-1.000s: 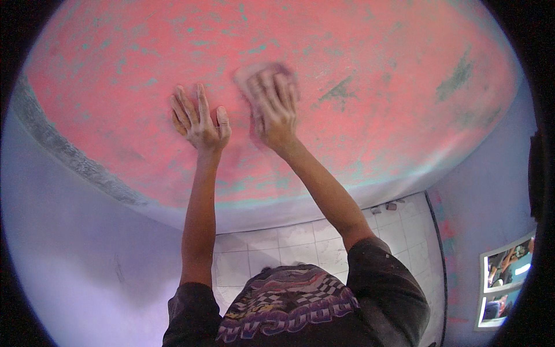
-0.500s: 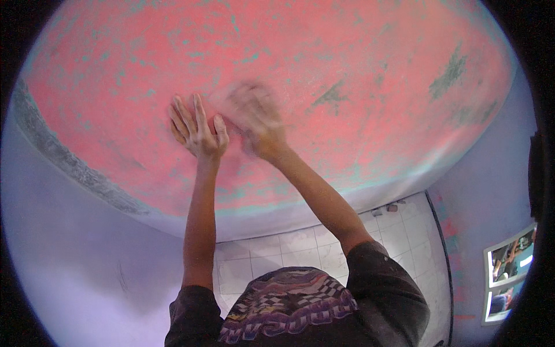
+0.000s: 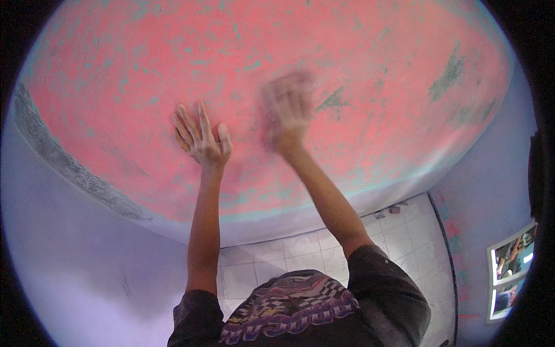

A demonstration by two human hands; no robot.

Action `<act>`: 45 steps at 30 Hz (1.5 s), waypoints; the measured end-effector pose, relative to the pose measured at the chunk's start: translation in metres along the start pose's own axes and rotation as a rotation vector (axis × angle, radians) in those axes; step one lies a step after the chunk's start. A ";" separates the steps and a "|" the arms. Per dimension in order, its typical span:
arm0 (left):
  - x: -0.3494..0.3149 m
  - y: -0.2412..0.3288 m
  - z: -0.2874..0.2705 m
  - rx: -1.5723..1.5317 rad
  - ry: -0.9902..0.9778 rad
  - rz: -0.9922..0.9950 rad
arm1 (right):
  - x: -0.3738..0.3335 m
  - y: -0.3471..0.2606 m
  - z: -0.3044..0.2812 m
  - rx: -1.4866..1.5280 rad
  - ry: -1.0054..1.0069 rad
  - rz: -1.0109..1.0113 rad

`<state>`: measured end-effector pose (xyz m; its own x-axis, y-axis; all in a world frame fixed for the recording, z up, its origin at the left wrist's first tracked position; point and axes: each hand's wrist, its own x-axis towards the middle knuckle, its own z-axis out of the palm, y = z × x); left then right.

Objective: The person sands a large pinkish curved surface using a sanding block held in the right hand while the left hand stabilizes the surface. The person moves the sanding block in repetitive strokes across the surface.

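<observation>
My left hand (image 3: 202, 139) rests on a wall (image 3: 144, 75) of worn pink paint flecked with turquoise. Its fingers are spread, and a pale dust coats them. To its right, my right hand (image 3: 289, 113) is against the same wall, smeared by motion. Whether anything lies under its palm or between its fingers is hidden by the blur. A grey-green bare patch (image 3: 333, 99) shows on the wall just right of that hand.
White floor tiles (image 3: 303, 246) lie below the wall. Two small blocks (image 3: 394, 210) sit on them by the wall's foot. A pale purple wall (image 3: 75, 231) adjoins on the left, another (image 3: 480, 168) on the right with a white-framed panel (image 3: 490, 289).
My right hand has swept to the right across the pink wall. The left hand stays spread on the wall, slightly lower in the picture as the view shifts a little.
</observation>
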<state>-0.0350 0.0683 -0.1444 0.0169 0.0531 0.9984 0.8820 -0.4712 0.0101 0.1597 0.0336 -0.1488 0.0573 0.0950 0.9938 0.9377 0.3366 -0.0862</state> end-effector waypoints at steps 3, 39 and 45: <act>-0.007 -0.024 0.000 -0.069 -0.015 0.008 | -0.005 -0.020 -0.001 0.141 -0.327 -0.195; -0.005 -0.028 -0.003 0.019 0.000 0.008 | 0.006 0.067 -0.040 -0.178 -0.090 0.025; -0.007 -0.005 -0.006 -0.001 -0.016 0.012 | 0.017 0.035 -0.018 -0.070 0.327 0.129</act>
<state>-0.0427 0.0652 -0.1511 0.0349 0.0615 0.9975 0.8811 -0.4730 -0.0017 0.1995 0.0302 -0.1340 0.2728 -0.1763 0.9458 0.9361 0.2757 -0.2186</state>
